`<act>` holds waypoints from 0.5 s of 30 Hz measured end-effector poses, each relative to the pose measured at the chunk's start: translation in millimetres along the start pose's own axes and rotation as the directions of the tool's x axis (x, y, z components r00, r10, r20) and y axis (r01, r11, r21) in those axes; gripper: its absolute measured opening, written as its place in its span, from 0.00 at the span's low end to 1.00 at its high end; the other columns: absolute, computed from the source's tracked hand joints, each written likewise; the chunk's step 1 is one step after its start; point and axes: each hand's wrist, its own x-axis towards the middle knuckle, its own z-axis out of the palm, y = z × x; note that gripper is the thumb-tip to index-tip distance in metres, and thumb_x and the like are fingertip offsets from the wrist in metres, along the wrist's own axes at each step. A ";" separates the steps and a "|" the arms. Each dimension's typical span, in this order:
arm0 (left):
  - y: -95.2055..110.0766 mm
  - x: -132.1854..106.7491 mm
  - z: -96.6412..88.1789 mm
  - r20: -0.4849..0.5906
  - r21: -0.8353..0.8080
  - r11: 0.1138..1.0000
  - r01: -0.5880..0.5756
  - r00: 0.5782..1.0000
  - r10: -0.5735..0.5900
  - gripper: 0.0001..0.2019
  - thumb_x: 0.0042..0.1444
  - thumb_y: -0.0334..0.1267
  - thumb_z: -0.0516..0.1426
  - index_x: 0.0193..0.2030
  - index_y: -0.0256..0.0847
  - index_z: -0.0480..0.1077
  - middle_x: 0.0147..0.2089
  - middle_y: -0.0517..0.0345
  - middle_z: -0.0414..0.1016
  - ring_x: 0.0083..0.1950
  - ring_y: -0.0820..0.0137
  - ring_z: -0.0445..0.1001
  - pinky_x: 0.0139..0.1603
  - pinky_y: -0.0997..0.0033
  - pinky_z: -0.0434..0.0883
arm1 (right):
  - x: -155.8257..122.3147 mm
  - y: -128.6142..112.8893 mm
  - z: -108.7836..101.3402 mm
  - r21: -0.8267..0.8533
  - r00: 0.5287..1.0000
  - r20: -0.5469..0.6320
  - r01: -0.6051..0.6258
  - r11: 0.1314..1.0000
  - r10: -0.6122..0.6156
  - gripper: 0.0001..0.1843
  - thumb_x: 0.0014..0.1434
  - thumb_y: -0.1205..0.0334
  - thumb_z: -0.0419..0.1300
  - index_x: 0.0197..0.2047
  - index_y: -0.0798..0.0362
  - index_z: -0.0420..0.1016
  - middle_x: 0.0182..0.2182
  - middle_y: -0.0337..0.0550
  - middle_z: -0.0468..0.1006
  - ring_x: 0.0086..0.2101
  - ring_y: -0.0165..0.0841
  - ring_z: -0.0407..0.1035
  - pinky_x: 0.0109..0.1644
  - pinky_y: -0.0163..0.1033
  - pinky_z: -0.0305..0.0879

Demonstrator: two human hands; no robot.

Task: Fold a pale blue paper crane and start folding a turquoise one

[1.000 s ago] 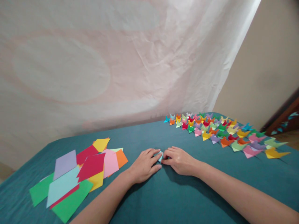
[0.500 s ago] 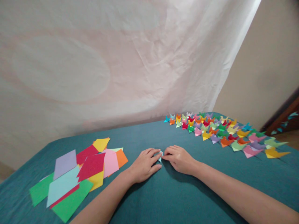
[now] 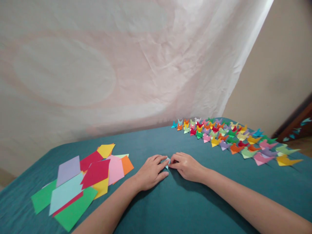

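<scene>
A small folded piece of light blue paper (image 3: 167,163) lies on the table between my hands, mostly covered by fingertips. My left hand (image 3: 153,172) rests flat with its fingers stretched out, the fingertips pressing the paper from the left and the thumb apart below it. From the other side, my right hand (image 3: 185,165) has its fingers curled and drawn together in a pinch at the paper's right edge. How the paper is folded under the fingers cannot be made out.
Loose coloured paper sheets (image 3: 95,174) lie overlapping on the left of the teal tablecloth (image 3: 151,211). Rows of small folded paper birds (image 3: 235,148) stand on the right. A pale hanging cloth (image 3: 136,71) closes off the back.
Almost nothing differs. Both hands stay on the folded light blue paper, with only a slight shift of the right fingers and of the camera's view.
</scene>
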 end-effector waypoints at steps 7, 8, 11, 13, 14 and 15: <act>-1.4 -0.8 1.6 -0.009 -0.012 1.000 -0.010 1.000 0.009 0.23 0.63 0.48 0.45 0.64 0.48 0.53 0.64 0.51 0.56 0.62 0.59 0.55 0.61 0.52 0.56 | 2.3 -2.7 -3.0 0.002 0.998 0.039 0.048 0.999 -0.048 0.11 0.59 0.71 0.53 0.38 0.51 0.77 0.34 0.43 0.72 0.36 0.31 0.64 0.40 0.36 0.58; -1.1 -0.7 1.3 -0.008 -0.013 1.000 -0.010 1.000 0.010 0.23 0.63 0.48 0.45 0.64 0.48 0.53 0.64 0.51 0.56 0.62 0.59 0.55 0.61 0.52 0.55 | 2.4 -3.4 -3.1 0.010 0.997 0.047 0.054 0.998 -0.055 0.12 0.59 0.71 0.53 0.38 0.50 0.77 0.34 0.42 0.72 0.36 0.31 0.64 0.40 0.36 0.58; 0.2 -0.2 -0.1 -0.001 -0.011 1.000 -0.005 1.000 0.005 0.22 0.64 0.47 0.45 0.63 0.48 0.55 0.64 0.52 0.56 0.63 0.59 0.55 0.61 0.52 0.55 | 2.3 -5.6 -2.8 0.036 0.996 0.066 0.061 0.998 -0.063 0.12 0.60 0.70 0.53 0.39 0.49 0.77 0.34 0.42 0.72 0.36 0.31 0.64 0.41 0.37 0.58; 0.5 0.0 -0.7 0.004 -0.010 1.000 -0.003 1.000 0.003 0.21 0.64 0.47 0.45 0.62 0.48 0.56 0.64 0.52 0.56 0.63 0.59 0.55 0.61 0.53 0.55 | 1.6 -5.9 -1.5 0.053 0.996 0.065 0.055 0.997 -0.058 0.13 0.60 0.70 0.53 0.40 0.48 0.77 0.35 0.42 0.72 0.37 0.32 0.64 0.42 0.38 0.58; 0.4 0.0 -0.8 0.004 -0.010 1.000 -0.003 1.000 0.003 0.22 0.64 0.48 0.45 0.63 0.48 0.55 0.64 0.52 0.56 0.63 0.59 0.55 0.61 0.53 0.55 | 1.0 -5.3 -0.5 0.068 0.997 0.056 0.051 0.996 -0.055 0.13 0.60 0.70 0.53 0.40 0.47 0.77 0.35 0.42 0.73 0.37 0.32 0.64 0.42 0.38 0.58; 0.2 0.0 -0.6 0.004 -0.010 1.000 -0.002 1.000 0.003 0.22 0.64 0.48 0.45 0.63 0.48 0.55 0.64 0.52 0.56 0.63 0.59 0.55 0.61 0.53 0.55 | 0.4 -4.3 0.8 0.088 0.998 0.041 0.047 0.995 -0.051 0.14 0.60 0.70 0.52 0.41 0.47 0.77 0.35 0.42 0.73 0.37 0.32 0.64 0.42 0.38 0.59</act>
